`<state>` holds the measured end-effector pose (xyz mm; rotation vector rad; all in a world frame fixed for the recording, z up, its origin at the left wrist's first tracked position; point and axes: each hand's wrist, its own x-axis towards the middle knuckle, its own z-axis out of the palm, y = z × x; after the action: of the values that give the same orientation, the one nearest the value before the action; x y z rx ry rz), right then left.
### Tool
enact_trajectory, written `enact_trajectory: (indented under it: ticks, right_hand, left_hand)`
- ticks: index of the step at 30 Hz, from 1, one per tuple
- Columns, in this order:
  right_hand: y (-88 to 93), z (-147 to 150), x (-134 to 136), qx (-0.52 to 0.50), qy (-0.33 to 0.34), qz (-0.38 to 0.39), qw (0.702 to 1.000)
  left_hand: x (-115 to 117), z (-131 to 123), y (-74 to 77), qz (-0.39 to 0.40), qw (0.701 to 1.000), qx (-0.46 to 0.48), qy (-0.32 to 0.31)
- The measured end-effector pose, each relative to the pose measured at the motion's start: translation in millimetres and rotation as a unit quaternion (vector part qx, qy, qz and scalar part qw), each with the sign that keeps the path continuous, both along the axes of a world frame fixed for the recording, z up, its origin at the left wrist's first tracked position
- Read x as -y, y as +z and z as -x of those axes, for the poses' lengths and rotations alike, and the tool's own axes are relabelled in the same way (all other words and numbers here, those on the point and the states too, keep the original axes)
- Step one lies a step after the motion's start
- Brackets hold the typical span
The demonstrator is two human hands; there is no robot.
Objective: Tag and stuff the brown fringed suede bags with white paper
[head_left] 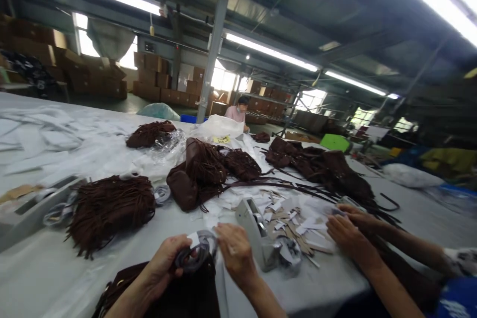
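Left hand point(168, 259) grips a grey coil point(204, 249).
The right hand point(235, 254) is just right of it, its hold too blurred to tell.

Fluorescent lights point(272, 52) beneath a dark ceiling point(357, 10), bright windows point(312, 100), grey pillar point(215, 47), cardboard boxes point(147, 77).

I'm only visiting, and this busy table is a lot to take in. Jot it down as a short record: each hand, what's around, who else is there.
Left hand: holds a grey coil
Right hand: close beside the coil; contact unclear
Below the hands: dark brown bag
Right of the hands: tape dispenser, paper scraps
Further left: fringed brown bag
Other people: a co-worker's hands at right; a person in pink beyond the table
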<state>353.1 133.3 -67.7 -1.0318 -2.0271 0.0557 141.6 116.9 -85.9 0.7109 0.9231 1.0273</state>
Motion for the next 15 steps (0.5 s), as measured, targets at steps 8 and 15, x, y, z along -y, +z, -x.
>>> enact_trajectory:
  ticks: [8,15]
  right_hand:
    - [5.4,-159,-25,-0.148,-0.362,0.319,0.863]
    - [5.9,-155,-23,-0.16,-0.286,0.405,0.853]
  left_hand:
    - [-1,6,-6.9,0.025,1.0,0.01,0.01]
    - [-1,4,-11.1,0.01,1.0,0.009,0.001]
